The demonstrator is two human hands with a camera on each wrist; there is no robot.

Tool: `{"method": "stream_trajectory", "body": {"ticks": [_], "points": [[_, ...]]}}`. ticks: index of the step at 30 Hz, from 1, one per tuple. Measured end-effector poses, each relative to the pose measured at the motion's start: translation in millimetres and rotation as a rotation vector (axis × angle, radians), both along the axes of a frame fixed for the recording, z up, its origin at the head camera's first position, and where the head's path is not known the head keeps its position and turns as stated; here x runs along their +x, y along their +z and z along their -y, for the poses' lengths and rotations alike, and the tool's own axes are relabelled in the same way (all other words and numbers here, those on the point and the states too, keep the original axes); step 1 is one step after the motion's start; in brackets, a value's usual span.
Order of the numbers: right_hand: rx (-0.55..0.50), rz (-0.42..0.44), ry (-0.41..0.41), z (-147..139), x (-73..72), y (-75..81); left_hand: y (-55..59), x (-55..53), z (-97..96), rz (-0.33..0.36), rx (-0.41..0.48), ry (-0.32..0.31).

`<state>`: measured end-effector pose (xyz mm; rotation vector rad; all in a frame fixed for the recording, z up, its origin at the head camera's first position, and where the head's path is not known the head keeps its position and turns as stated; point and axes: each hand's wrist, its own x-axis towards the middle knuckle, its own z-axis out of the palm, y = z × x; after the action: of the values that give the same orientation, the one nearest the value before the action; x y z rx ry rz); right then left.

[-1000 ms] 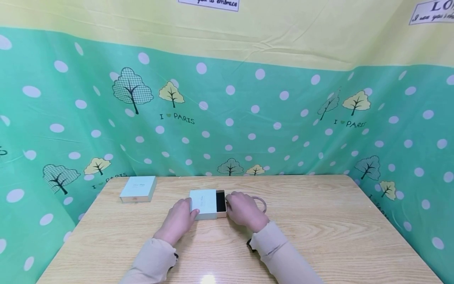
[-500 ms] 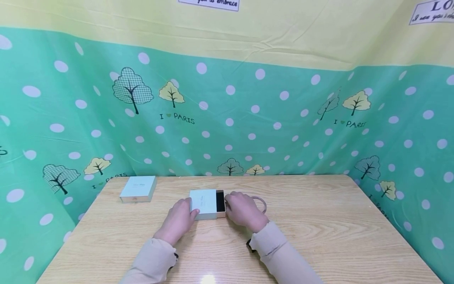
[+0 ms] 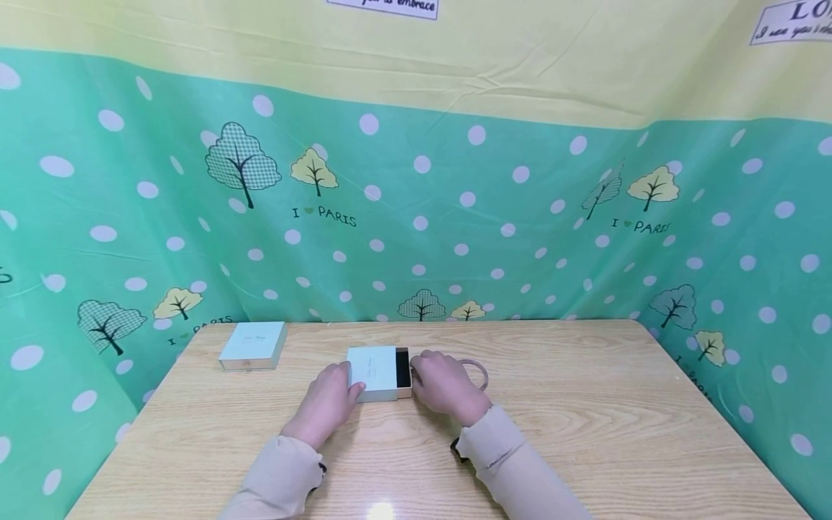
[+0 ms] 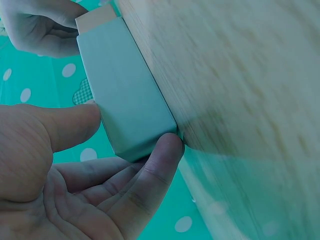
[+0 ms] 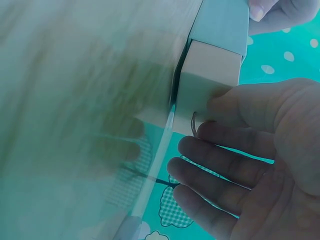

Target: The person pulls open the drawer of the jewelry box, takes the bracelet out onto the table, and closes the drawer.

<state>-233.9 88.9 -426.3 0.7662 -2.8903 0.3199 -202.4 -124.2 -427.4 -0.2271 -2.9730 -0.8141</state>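
A pale blue slide-out box (image 3: 373, 372) lies on the table, its pinkish drawer (image 3: 404, 393) partly out to the right and showing a black inside. My left hand (image 3: 328, 401) grips the sleeve's left end; in the left wrist view the thumb (image 4: 75, 122) is on one side and the fingers on the other. At the drawer's end is my right hand (image 3: 448, 383), its thumb (image 5: 232, 105) against the drawer and the other fingers fairly straight. A thin cord loop (image 5: 194, 124) stands out beside the index fingertip. Behind the right hand lies a mauve bangle (image 3: 481, 372), partly hidden.
A second pale blue box (image 3: 253, 347), closed, sits at the table's back left corner. The wooden table (image 3: 617, 433) ends at a green and yellow printed curtain (image 3: 455, 217) at the back and sides.
The drawer has slid slightly leftward into the sleeve, and my right hand has shifted a little left with it. My left hand and the second box stay in place.
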Motion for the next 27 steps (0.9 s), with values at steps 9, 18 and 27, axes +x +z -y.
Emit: {"method": "stream_trajectory", "body": {"ticks": [9, 18, 27], "points": [[0.011, -0.003, -0.004, 0.5, -0.5, -1.9, -1.3, -0.9, 0.3, -0.002, 0.002, -0.001], [0.004, -0.015, 0.005, 0.9, 0.5, -2.1, -1.2, -1.1, 0.1, -0.006, 0.001, -0.001], [-0.017, -0.039, 0.023, 0.9, 0.9, -1.4, 0.6, -0.6, -0.7, 0.003, 0.001, -0.003]]}}
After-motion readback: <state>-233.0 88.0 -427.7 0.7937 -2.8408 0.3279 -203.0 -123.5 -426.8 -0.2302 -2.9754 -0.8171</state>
